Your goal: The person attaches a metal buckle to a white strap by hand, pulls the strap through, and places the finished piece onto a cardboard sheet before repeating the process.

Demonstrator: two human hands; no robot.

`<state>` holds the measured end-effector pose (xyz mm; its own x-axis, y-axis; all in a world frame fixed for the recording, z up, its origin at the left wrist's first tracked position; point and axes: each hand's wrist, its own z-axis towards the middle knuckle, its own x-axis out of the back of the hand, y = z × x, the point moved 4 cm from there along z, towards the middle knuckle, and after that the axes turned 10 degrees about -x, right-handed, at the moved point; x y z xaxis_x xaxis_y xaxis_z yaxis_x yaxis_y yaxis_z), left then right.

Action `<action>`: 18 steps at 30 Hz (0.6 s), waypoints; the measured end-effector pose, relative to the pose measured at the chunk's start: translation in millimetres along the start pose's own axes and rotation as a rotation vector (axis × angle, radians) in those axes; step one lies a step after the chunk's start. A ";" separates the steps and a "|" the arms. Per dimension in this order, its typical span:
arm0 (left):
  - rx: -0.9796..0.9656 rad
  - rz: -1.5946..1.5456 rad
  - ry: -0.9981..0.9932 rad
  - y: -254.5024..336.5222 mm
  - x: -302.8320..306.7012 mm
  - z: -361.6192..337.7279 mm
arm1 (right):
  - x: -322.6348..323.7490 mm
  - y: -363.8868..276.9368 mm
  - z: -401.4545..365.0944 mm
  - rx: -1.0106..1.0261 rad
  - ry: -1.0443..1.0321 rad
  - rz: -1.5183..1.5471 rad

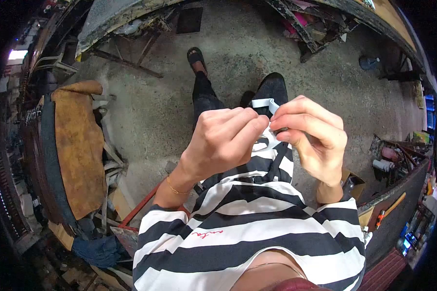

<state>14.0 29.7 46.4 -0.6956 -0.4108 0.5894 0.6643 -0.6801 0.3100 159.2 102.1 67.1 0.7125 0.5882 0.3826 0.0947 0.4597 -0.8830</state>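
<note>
In front of my body I hold a thin, pale white strip (265, 102) that bends in an angle above my fingers. Another white piece, perhaps the same strip, curves below the fingertips. My left hand (224, 138) is closed, its thumb and fingers pinching at the strip's near part. Facing it, my right hand (315, 133) has thumb and fingertips pressed together on the strip. The tips of both hands almost meet, and the exact spot they grip is partly hidden.
A brown leather-like sheet (80, 150) drapes over a support at left. At right stands a workbench (398, 208) with an orange-handled tool (380, 219). Tables border the top, and a blue-grey jug (369, 63) sits on the concrete floor (155, 106).
</note>
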 end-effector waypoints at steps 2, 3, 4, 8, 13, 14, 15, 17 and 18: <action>0.000 0.008 -0.035 -1.1 -3.1 -1.0 | -4.5 -2.4 -1.5 0.016 0.036 -0.072; 0.003 0.013 -0.073 -0.6 -5.8 -2.4 | -8.7 -1.2 -3.3 0.018 0.034 -0.069; 0.010 0.011 -0.043 -0.5 -7.5 -2.0 | -10.0 2.4 -4.7 0.000 0.084 -0.027; 0.101 -0.021 -0.029 -4.1 -9.9 -1.1 | -15.6 18.5 -6.3 -0.122 0.154 0.205; 0.069 -0.048 0.062 -6.8 -9.6 -1.8 | -12.7 42.4 -11.4 -0.216 0.270 0.913; 0.097 -0.059 0.073 -7.6 -7.9 -2.1 | -5.8 45.5 -12.9 -0.147 0.298 0.842; 0.126 -0.072 0.084 -8.1 -7.0 -2.3 | 0.1 45.9 -15.7 -0.145 0.299 0.840; 0.101 -0.079 0.099 -8.6 -8.2 -1.0 | 10.2 45.9 -19.1 -0.173 0.282 0.659; 0.086 -0.089 0.111 -8.7 -8.9 -0.9 | 13.5 45.1 -16.2 -0.124 0.253 0.604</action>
<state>14.2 38.8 37.8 -0.7754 -0.4193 0.4722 0.6166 -0.6643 0.4226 184.4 120.0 28.1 0.8051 0.5375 -0.2510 -0.3034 0.0096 -0.9528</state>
